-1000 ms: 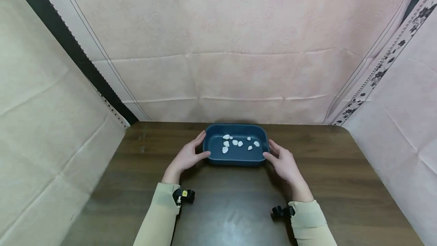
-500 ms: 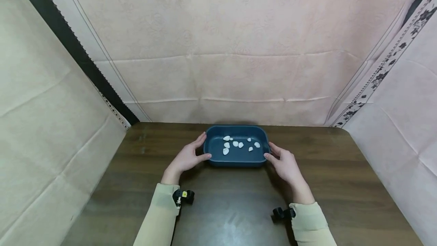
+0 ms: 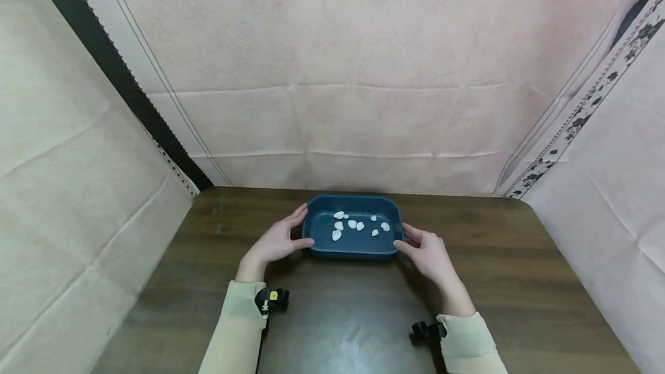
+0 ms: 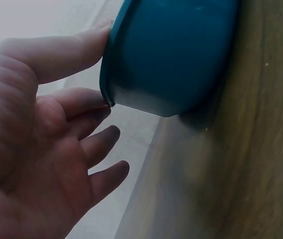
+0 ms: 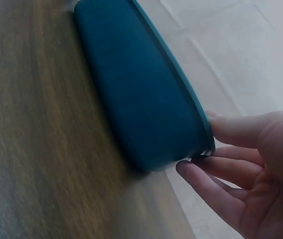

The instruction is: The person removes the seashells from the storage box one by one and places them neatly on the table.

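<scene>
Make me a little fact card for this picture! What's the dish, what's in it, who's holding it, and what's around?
Dish: blue tray with rounded corners
Inside: nine small white pieces, spread apart
Left grip: holds the tray's left end
Right grip: holds the right end
Below: brown table
Behind: pale, creased cloth

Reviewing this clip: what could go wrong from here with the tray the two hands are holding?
1. The white pieces lie loose in the blue tray, so a tilt could send them sliding.
2. The left hand and right hand hold only its ends, near the rim, so uneven lifting might tip it.
3. It sits near the far edge of the table, so pushing it away might bump the cloth behind.
</scene>
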`<state>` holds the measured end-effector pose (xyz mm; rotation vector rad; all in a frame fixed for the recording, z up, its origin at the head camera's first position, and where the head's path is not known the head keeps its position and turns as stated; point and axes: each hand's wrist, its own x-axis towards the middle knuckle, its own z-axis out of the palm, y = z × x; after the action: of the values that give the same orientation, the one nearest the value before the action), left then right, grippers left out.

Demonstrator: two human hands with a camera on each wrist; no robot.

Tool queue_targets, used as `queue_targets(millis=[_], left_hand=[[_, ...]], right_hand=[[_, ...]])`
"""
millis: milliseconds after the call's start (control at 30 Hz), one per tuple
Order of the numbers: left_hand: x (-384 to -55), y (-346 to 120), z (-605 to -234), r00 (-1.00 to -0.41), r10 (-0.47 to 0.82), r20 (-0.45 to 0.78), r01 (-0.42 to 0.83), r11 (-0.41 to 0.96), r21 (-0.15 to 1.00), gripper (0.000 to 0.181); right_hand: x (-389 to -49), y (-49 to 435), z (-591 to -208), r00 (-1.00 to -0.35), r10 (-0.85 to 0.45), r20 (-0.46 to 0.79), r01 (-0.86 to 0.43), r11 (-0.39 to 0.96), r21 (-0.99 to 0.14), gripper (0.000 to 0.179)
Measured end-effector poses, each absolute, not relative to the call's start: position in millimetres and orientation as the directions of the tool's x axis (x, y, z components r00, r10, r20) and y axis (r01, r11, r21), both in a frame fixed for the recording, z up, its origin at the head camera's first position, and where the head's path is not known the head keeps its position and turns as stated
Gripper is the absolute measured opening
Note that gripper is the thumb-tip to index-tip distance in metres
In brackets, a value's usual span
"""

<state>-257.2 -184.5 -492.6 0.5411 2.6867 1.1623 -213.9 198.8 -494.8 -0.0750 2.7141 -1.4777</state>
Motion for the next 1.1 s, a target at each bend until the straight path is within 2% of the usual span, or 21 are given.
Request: queue_targets(millis=[333,533,633,733,833,967,1100], left_hand=[[-251.0,-190.6,-488.1,-0.923,0.385,-0.012,0.259,0.644,0.72,0.085],[-252.1,-188.7,-487.0,-0.921,0.39,-0.011,0.258,0.631,0.732,0.083],[-253.1,-188.4,-486.6,-0.924,0.382,-0.011,0.252,0.63,0.735,0.083],[-253.5,-188.3,-488.0,-0.925,0.38,-0.015,0.25,0.635,0.731,0.084],[-253.5,-188.3,-488.9,-0.926,0.377,-0.024,0.241,0.639,0.73,0.086],[-252.7,-188.6,-488.6,-0.929,0.368,-0.028,0.231,0.638,0.735,0.088],[-252.5,-189.7,-487.3,-0.931,0.364,-0.024,0.23,0.636,0.736,0.087]], right_hand=[[-209.5,194.0,-491.3,-0.997,-0.079,-0.012,-0.036,0.576,-0.817,0.06],[-220.4,176.0,-475.7,-0.982,-0.036,0.183,-0.168,0.598,-0.784,0.053],[-235.0,152.9,-471.0,-0.971,-0.073,0.228,-0.228,0.562,-0.795,0.043],[-253.7,128.7,-475.5,-0.975,-0.142,0.174,-0.223,0.519,-0.825,0.036],[-272.8,108.5,-484.8,-0.981,-0.174,0.084,-0.163,0.51,-0.844,0.035],[-290.9,87.7,-495.3,-0.989,-0.148,0.002,-0.084,0.549,-0.832,0.036],[-300.5,71.1,-501.3,-0.995,-0.099,-0.004,-0.058,0.622,-0.781,0.037]])
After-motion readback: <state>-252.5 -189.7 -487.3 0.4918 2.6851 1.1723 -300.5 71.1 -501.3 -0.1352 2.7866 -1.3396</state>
